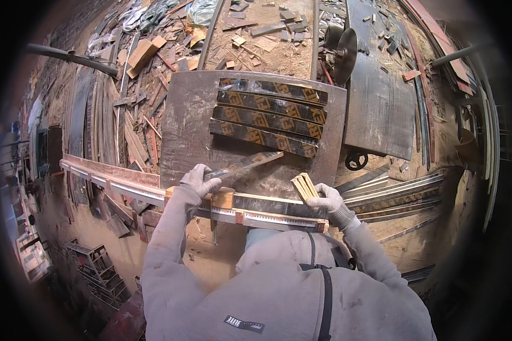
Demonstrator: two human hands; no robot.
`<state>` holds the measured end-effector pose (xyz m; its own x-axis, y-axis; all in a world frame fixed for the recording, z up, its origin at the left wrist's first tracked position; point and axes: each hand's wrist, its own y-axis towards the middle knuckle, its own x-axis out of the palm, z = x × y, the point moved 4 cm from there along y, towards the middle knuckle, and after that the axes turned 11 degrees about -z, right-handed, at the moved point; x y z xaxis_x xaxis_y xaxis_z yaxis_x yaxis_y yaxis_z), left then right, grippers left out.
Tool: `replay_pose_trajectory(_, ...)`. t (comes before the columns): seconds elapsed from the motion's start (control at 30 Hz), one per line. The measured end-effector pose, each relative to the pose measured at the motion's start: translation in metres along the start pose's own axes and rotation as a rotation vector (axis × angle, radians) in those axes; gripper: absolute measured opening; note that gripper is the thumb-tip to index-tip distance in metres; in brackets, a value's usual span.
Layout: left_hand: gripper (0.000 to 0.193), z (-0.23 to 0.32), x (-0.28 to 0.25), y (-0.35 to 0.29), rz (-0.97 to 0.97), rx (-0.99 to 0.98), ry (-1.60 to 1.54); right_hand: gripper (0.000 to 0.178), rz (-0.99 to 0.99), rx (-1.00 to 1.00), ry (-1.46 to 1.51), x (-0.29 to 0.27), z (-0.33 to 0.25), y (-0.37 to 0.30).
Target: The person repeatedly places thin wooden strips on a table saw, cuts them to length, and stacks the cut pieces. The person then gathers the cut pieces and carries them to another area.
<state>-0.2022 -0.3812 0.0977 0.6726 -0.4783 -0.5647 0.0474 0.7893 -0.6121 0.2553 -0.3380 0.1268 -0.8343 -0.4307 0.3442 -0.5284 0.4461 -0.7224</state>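
One dark strip (249, 163) slants above the near half of the tabletop (185, 122); its left end is at the left hand (197, 181), its free end points toward the right edge. The left hand, gloved, is closed on that end between thumb and fingers. The right hand (327, 203), also gloved, is at the near right corner, its fingers curled around a bundle of short pale-edged pieces (305, 186). Whether the strip touches the tabletop cannot be determined.

Four dark boards (267, 118) with orange markings lie side by side, parallel to the far edge. A fence with a measuring scale (256, 217) runs along the near edge; a wooden block (224, 198) is set against it. Beyond the right edge stand a circular blade (345, 55) and a handwheel (356, 161).

An open-frame metal rack (94, 264) stands on the floor, left of the person; its contents are too dim to identify. The left palm and the lower end of the bundle are hidden by the fingers. The dark lens rim cuts off the outer surroundings.
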Motion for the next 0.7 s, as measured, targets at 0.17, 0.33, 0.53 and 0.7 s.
replay_pose_trajectory(0.17, 0.063, -0.010, 0.079, -0.161, -0.062, -0.002, -1.012, 0.050, -0.203, -0.066, -0.092, 0.065, 0.009, -0.008)
replay_pose_trajectory(0.33, 0.088, 0.006, 0.175, -0.300, 0.134, 0.049, -1.746, 0.054, -0.451, 0.029, -0.505, 0.151, 0.058, -0.042)
replay_pose_trajectory(0.53, 0.091, 0.031, 0.231, -0.415, 0.269, 0.301, -1.878, 0.057, -0.606, 0.051, -1.044, 0.239, 0.147, -0.093)
replay_pose_trajectory(0.7, 0.086, 0.045, 0.253, -0.446, 0.279, 0.508, -2.130, 0.059, -0.626, -0.010, -1.036, 0.252, 0.184, -0.112)
